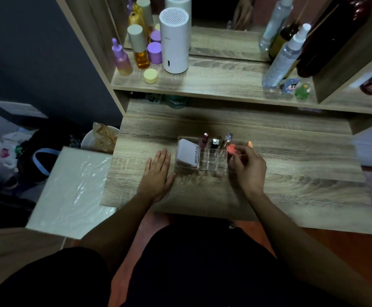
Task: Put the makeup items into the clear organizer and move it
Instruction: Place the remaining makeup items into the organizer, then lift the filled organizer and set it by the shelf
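The clear organizer [202, 167] stands mid-desk. In its left compartment lies a white compact [188, 152] printed with dark lettering. A red lipstick [204, 139], a black square-capped item [215, 144] and a clear-capped tube [227, 138] stand upright in its back slots. My left hand [157, 173] lies flat on the desk just left of the organizer, fingers spread, holding nothing. My right hand [248, 165] hovers at the organizer's right edge, fingers pinched on a small round coral-pink item [232, 149].
The wooden desk [291, 173] has a raised shelf behind with purple and amber bottles [139, 49], a white cylinder device [175, 41], spray bottles [284, 56] and small figurines [295, 87]. A white plastic-wrapped box [70, 187] sits left of the desk.
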